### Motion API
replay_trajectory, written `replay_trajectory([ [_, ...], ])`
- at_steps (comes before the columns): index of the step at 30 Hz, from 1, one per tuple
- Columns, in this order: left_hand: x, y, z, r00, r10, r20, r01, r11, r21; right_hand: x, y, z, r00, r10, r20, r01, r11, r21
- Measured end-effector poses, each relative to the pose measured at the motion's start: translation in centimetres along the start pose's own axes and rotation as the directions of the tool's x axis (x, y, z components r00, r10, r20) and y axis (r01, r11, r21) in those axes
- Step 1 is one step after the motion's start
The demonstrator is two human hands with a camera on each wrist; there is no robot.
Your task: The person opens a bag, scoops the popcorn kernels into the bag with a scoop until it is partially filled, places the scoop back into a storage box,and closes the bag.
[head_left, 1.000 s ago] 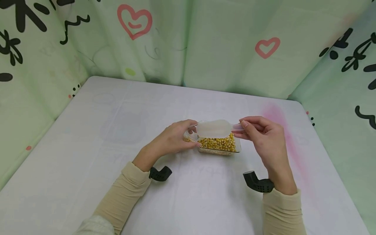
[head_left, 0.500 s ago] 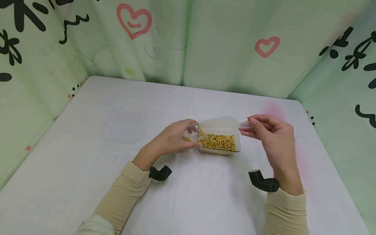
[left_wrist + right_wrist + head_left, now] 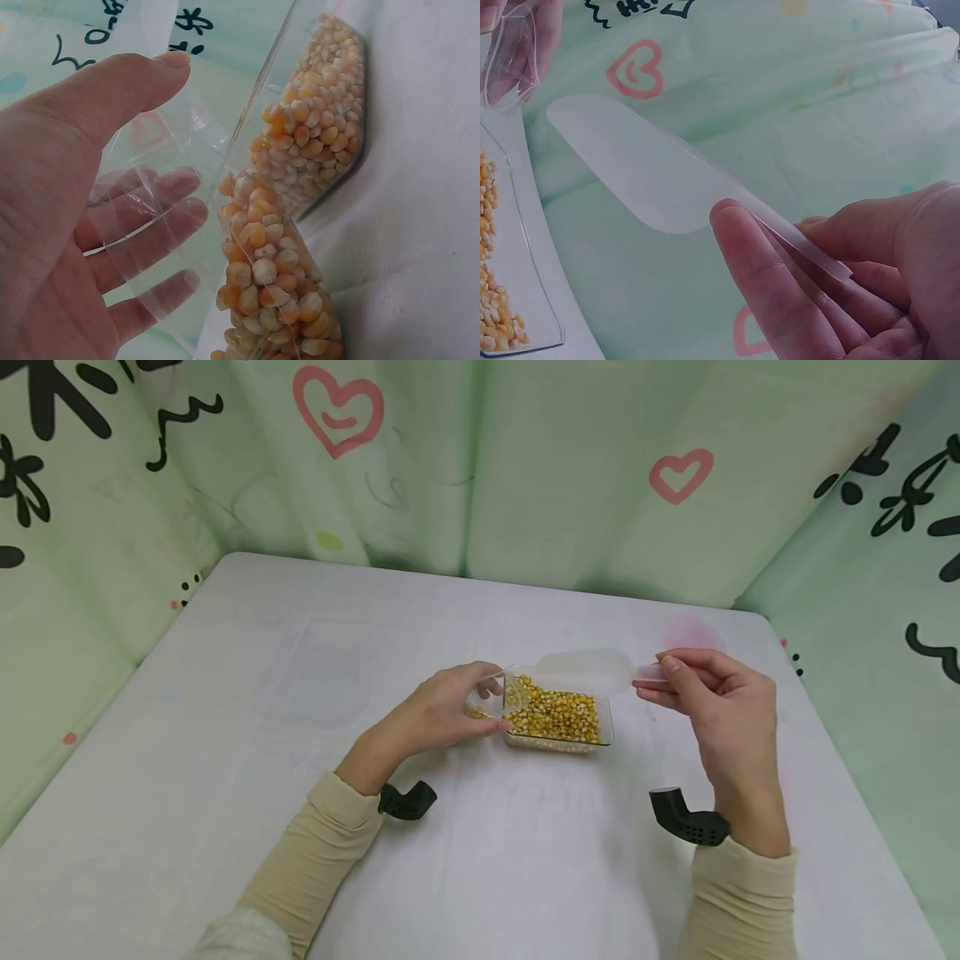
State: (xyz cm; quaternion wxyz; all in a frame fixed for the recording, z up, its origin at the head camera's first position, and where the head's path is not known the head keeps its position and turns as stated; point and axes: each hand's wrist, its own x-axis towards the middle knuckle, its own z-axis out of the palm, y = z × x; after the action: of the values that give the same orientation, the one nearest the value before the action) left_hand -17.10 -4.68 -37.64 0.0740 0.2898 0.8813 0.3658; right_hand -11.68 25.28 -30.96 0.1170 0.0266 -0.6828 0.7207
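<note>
A clear rectangular container (image 3: 557, 747) of yellow corn kernels (image 3: 562, 717) sits on the white-covered table. At its left end, my left hand (image 3: 444, 710) holds a clear plastic bag (image 3: 511, 56) between thumb and spread fingers. Corn kernels (image 3: 266, 281) fill the bag's lower part, right beside the container wall in the left wrist view. Thumb and fingers of my right hand (image 3: 723, 714) pinch the handle of a translucent white scoop (image 3: 587, 671). The scoop overlaps the container's back right rim in the head view; no kernels show on it.
A white cloth (image 3: 390, 877) covers the table. Pale green curtains (image 3: 570, 485) with hearts and black marks enclose its back and sides. Black wrist cameras (image 3: 408, 802) sit at both cuffs.
My right hand has drawn the scoop right and slightly back, away from the bag, uncovering more of the corn. The left hand, bag and container stay about where they were.
</note>
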Motion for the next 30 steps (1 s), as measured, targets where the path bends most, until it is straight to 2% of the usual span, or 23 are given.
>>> replay_trajectory([
  [9, -0.18, 0.16, -0.07, 1.0, -0.017, 0.005, 0.017, 1.0, 0.011, 0.09, 0.23, -0.3, 0.999, 0.015, -0.04, -0.017, 0.999, -0.05],
  [22, -0.16, 0.06, -0.04, 1.0, -0.014, 0.005, 0.014, 1.0, -0.021, 0.26, 0.34, -0.71, 0.995, 0.04, -0.09, -0.054, 0.986, -0.156],
  [27, -0.18, 0.13, -0.11, 1.0, -0.01, 0.003, 0.01, 1.0, -0.016, 0.39, 0.47, -0.7, 0.993, 0.042, -0.109, -0.067, 0.969, -0.239],
  [30, -0.18, 0.15, -0.15, 1.0, -0.01, 0.003, 0.01, 1.0, -0.011, 0.48, 0.59, -0.72, 0.993, 0.034, -0.112, -0.068, 0.946, -0.318],
])
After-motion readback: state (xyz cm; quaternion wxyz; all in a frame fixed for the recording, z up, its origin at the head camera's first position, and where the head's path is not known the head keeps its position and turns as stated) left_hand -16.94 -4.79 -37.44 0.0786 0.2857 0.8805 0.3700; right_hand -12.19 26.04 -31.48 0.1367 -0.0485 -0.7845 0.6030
